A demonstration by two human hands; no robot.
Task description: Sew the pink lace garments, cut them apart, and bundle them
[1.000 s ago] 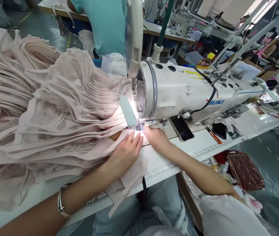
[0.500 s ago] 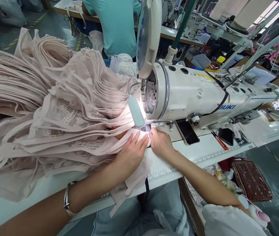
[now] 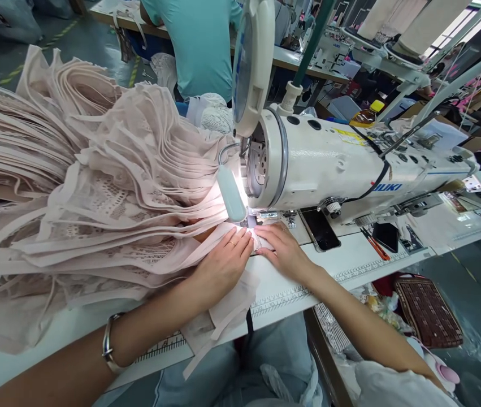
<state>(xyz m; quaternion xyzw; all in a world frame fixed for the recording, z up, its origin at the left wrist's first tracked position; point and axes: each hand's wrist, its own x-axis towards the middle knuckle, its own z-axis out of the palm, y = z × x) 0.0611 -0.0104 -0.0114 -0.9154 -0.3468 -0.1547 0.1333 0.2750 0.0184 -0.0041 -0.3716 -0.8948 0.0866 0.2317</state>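
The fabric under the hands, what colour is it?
Pale pink fabric, partly lace-patterned; head view.

Off to your side, a phone [image 3: 320, 228] is lying face up on the white table [image 3: 350, 265] — a second dark phone [image 3: 385, 236] and an orange-handled tool [image 3: 371, 242] sitting just beyond it. A woven basket [image 3: 429, 312] is resting below — a person in a teal shirt [image 3: 200, 42] is working ahead.

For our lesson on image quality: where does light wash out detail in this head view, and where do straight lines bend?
Head view: the lamp blows out the pink fabric by both hands' fingertips; the table edge and sewing machine bow with wide-angle distortion.
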